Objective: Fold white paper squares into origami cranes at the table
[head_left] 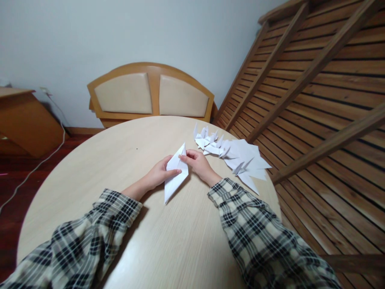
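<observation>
A white sheet of paper (175,181), folded into a long diamond, is held tilted above the round table. On its left edge my left hand (161,172) is closed, the thumb lying across the front face. My right hand (199,162) pinches the upper right edge near the top point, thumb in front. The fingers behind the paper are hidden. To the right of my hands stand several folded white paper cranes (210,140), beside and partly on a spread of white paper sheets (251,158).
The pale round table (99,160) fills the middle. Behind it is a wooden headboard (155,80) with cream panels. A slatted wooden frame (315,100) leans close along the right side. On the left are a wooden desk (22,120) and a white cable (45,160) on the floor.
</observation>
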{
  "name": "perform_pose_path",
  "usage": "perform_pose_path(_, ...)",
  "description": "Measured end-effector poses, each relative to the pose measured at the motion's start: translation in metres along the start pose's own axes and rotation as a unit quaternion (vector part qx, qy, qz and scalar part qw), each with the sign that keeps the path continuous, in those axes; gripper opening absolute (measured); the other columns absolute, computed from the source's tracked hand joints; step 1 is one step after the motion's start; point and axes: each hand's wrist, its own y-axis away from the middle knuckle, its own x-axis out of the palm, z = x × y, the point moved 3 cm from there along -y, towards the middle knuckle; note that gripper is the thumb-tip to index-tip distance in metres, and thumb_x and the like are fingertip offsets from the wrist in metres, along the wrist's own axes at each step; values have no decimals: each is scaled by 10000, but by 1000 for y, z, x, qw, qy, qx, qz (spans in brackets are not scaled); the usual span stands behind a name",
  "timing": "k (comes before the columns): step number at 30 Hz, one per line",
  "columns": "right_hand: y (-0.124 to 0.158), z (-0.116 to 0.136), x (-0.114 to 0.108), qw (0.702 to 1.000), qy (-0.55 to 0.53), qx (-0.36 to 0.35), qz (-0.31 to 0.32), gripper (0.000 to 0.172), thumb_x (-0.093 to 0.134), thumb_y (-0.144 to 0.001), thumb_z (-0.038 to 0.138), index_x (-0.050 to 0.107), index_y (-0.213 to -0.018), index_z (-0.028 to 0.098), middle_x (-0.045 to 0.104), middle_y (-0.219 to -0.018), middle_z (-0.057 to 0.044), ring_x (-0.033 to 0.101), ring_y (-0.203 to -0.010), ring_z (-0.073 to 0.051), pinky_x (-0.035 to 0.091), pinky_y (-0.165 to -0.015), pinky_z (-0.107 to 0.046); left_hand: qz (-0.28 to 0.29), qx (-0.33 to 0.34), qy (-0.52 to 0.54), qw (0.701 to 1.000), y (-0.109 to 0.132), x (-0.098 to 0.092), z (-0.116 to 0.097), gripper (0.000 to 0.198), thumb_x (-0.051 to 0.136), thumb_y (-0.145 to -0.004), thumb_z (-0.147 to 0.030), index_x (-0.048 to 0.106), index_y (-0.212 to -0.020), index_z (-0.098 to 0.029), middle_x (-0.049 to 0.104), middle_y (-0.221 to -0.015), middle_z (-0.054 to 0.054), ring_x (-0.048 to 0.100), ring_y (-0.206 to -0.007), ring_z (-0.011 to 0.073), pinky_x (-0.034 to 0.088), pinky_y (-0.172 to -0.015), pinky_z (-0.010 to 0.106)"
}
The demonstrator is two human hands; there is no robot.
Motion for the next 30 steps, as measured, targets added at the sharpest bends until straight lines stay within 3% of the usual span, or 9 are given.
perform_pose_path(8, -2, -12, -4, 996, -72, 36, 32, 232, 717, -726, 373, 675, -821, 166, 649, -794, -25, 545, -709, -135, 440, -682, -294, 39, 2, 0, 999, -5, -2, 13, 491, 736, -698, -261, 543, -1135, -148, 640, -990, 95, 589, -779, 183, 452, -657, 302)
perform_pose_path(17, -2, -12, -6, 998, -59, 19, 6, 217, 723, -724, 366, 673, -766, 158, 611, -719, -2, 506, -652, -112, 393, -624, -270, 53, -7, -8, 999, -4, 0, 10, 587, 752, -689, -274, 494, -1198, -137, 621, -1001, 90, 570, -793, 178, 437, -664, 301)
perform_pose_path(30, -4, -15, -11, 999, -29, 16, -28, 263, 726, -710, 389, 624, -642, 156, 524, -618, 19, 437, -584, -98, 335, -565, -259, 98, -2, -57, 994, -3, 0, 9, 578, 735, -723, -315, 482, -1212, -141, 595, -1017, 88, 549, -816, 181, 430, -671, 300)
